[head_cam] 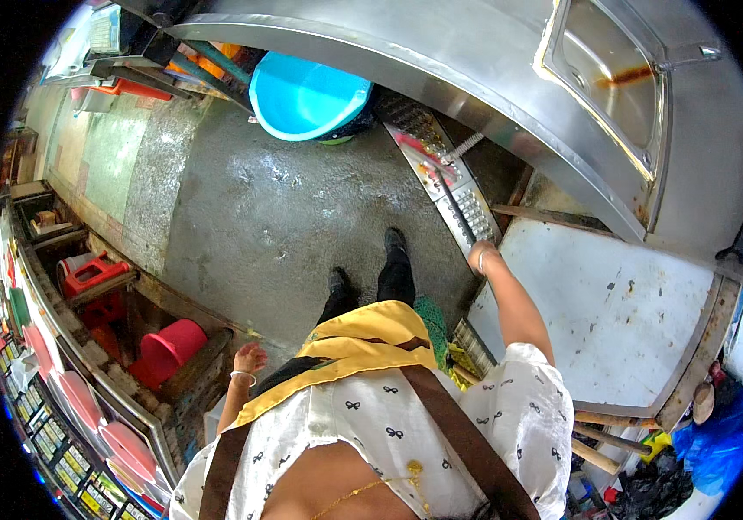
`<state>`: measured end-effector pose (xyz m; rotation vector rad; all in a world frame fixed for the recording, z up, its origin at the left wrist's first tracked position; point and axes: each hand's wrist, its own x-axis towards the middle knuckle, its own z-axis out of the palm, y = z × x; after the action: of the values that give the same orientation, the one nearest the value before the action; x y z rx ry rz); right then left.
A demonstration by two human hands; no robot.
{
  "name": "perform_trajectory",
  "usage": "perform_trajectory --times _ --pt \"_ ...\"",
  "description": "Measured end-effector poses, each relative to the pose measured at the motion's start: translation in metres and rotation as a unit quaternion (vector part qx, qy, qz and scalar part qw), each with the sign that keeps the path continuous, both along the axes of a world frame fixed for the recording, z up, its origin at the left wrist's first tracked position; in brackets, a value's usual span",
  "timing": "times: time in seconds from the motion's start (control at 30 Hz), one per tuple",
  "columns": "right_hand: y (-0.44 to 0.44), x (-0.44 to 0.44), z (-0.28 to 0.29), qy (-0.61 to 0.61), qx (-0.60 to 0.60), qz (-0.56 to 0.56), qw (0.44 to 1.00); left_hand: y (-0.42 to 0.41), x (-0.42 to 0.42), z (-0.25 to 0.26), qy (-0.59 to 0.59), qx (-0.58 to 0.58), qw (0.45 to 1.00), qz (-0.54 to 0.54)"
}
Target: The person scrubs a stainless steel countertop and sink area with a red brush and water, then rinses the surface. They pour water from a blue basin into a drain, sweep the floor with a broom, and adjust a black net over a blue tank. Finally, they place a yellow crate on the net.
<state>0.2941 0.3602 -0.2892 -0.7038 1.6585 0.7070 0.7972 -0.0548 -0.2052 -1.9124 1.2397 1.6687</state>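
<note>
My right hand is closed around the dark handle of a long-handled cleaning tool. Its pinkish-red head rests over a perforated metal drain grate; whether it is a brush or a squeegee is blurred. A ribbed, whitish hose meets the grate beside the tool's head. Down by my side hangs my left hand, holding nothing, its fingers loosely apart. Wet dark concrete floor spreads before my feet.
A blue plastic basin stands beneath the edge of a steel counter with a sink. To the right is a stained white tabletop. Along the left runs a low stall structure containing a red bucket and a red stool.
</note>
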Motion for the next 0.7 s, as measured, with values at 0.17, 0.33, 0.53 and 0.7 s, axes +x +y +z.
perform_trajectory --times 0.17,0.33,0.53,0.7 --pt "-0.035 -0.011 0.019 0.126 -0.128 -0.268 0.947 0.0 0.035 -0.012 0.055 -0.004 0.998 0.004" --pt "-0.036 -0.012 0.003 -0.107 -0.307 -0.668 0.669 -0.015 0.027 0.002 0.023 -0.081 0.996 0.031" --pt "-0.148 0.024 0.17 0.011 -0.419 -0.574 0.703 -0.018 0.029 0.011 -0.036 -0.147 0.984 -0.091" --pt "-0.262 0.057 0.184 -0.077 -0.458 -0.421 0.78 0.015 0.065 0.002 -0.036 -0.137 0.988 -0.066"
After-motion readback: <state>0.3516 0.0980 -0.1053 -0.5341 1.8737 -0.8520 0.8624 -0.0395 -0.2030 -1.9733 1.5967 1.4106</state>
